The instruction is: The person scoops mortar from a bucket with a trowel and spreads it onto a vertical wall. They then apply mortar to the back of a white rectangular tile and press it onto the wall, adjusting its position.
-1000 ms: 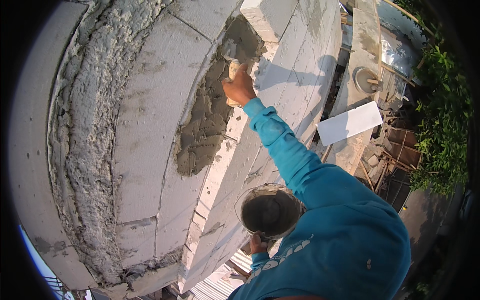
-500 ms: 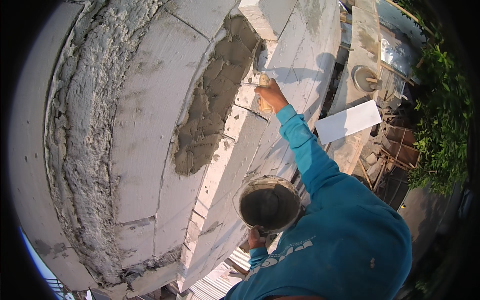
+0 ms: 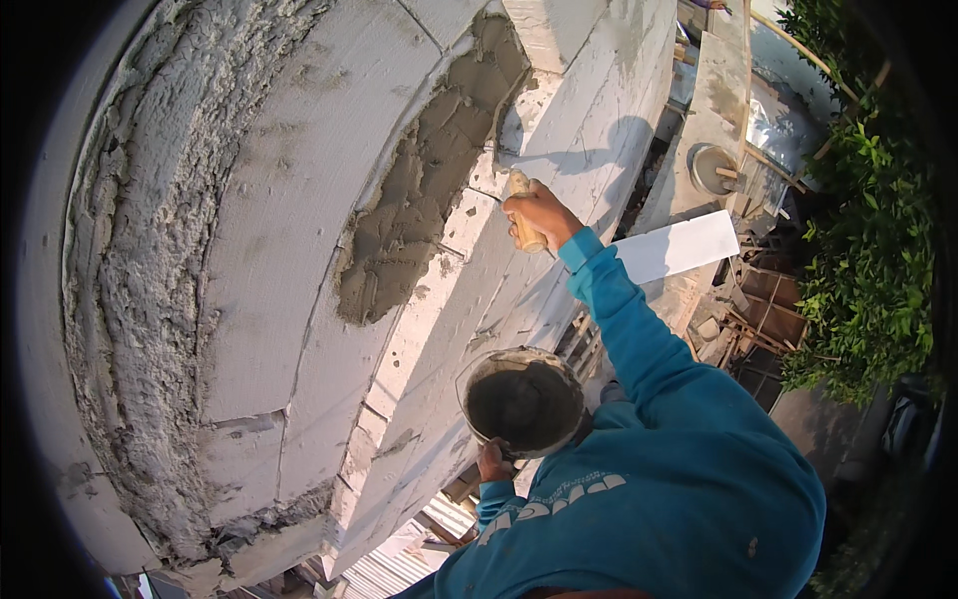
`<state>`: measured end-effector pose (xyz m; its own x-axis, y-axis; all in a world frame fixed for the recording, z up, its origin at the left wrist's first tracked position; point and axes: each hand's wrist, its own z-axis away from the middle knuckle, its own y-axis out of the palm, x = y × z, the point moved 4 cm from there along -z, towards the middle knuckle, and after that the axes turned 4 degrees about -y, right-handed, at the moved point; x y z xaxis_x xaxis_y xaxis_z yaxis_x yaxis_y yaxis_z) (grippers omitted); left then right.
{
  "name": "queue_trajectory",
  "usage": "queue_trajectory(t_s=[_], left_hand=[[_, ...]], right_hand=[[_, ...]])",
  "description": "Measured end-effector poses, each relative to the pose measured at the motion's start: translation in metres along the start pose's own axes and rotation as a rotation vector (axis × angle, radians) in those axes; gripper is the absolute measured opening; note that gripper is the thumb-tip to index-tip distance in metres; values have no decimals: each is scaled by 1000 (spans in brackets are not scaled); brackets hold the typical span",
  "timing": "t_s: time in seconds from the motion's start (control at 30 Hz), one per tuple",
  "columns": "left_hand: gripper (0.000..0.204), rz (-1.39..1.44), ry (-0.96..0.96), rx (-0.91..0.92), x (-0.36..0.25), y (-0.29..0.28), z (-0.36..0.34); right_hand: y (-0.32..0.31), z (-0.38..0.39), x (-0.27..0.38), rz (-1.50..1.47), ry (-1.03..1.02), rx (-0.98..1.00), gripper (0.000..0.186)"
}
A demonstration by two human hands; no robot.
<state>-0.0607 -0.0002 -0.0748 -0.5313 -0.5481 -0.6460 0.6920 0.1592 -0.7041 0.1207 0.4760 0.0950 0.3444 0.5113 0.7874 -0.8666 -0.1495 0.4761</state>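
Observation:
My right hand (image 3: pixel 544 215) is wrapped around the pale wooden handle of a trowel (image 3: pixel 528 238); its blade barely shows. It is over the edge of the white block wall (image 3: pixel 269 299), beside a long patch of wet grey mortar (image 3: pixel 429 175) spread on the blocks. Lower down, my left hand (image 3: pixel 493 462) grips the near left rim of a round bucket (image 3: pixel 570 371). Grey mortar (image 3: pixel 527 404) lies inside the bucket, which is close against my body. The left fingers are partly hidden by the rim.
A raised white block (image 3: pixel 539 35) stands at the mortar's far end. Rough dried mortar (image 3: pixel 150 290) runs down the left. On the right are a white board (image 3: pixel 684 247), another bucket (image 3: pixel 713 170) on a ledge, scrap wood and leafy branches (image 3: pixel 878 230).
My right hand with the trowel has moved down along the wall, nearer the bucket. The view has shifted a little. My left hand still holds the bucket.

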Motion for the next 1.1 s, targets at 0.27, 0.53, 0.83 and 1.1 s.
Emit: queue_trajectory(t_s=[0.27, 0.53, 0.83, 1.1], left_hand=[[31, -8, 142, -3, -20, -16, 3], [40, -204, 304, -79, 19, -49, 25], [30, -198, 170, -13, 67, -66, 45], [27, -192, 234, -157, 76, -85, 72]], right_hand=[[48, 36, -37, 25, -18, -70, 42], [120, 50, -93, 156, -115, -61, 64], [158, 23, -162, 249, -230, -123, 70], [211, 72, -174, 275, -216, -108, 82]])
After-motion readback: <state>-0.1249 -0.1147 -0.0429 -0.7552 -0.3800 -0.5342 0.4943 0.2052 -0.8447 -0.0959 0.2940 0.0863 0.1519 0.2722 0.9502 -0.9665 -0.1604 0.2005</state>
